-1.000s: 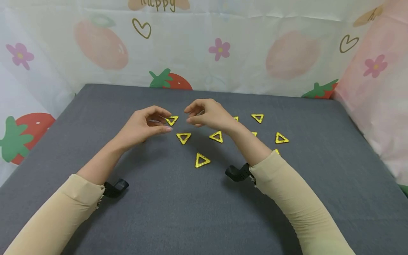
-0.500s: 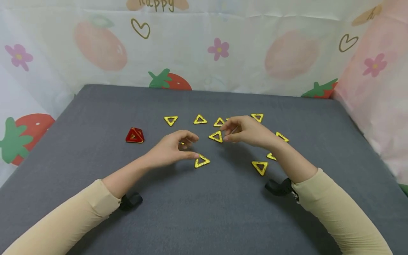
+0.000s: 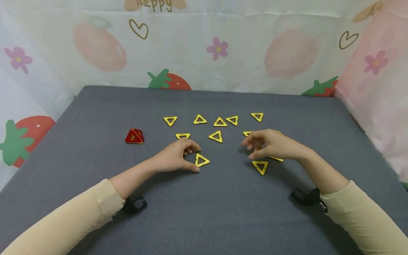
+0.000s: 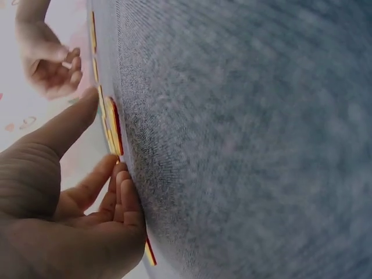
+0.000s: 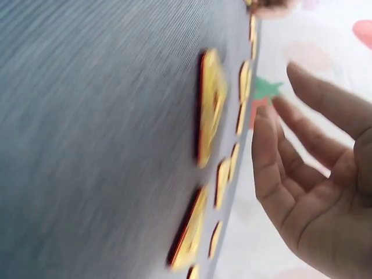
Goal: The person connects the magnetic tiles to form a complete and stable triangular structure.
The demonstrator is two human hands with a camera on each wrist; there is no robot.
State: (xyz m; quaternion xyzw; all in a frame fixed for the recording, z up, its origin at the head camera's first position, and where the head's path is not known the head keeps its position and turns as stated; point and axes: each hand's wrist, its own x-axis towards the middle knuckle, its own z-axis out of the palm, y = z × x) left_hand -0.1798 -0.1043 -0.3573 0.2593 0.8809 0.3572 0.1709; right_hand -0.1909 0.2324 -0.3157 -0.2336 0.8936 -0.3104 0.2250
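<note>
Flat yellow triangular magnetic tiles with open centres lie scattered on the table. My left hand (image 3: 173, 156) is bent round one front tile (image 3: 203, 164), thumb at its near side and fingertips at its far side. In the left wrist view, that tile shows edge-on between the spread thumb and fingers, with a red underside. My right hand (image 3: 277, 144) hovers over the right-hand tiles, fingers loosely bent and holding nothing. Just in front of its thumb lies another tile (image 3: 259, 163), and others are partly hidden beneath the hand. A red triangular pyramid (image 3: 134, 136) stands on the left.
Several more yellow tiles (image 3: 200, 122) lie in a loose group toward the back of the grey cloth-covered table (image 3: 204, 219). A printed curtain (image 3: 242, 39) with fruit and flowers closes off the back and sides. Black wrist cameras (image 3: 306, 197) sit below the sleeves.
My left hand moved away from the red pyramid, uncovering it, toward me and right, down around the front tile. My right hand moved right and toward me, uncovering the tiles at the back.
</note>
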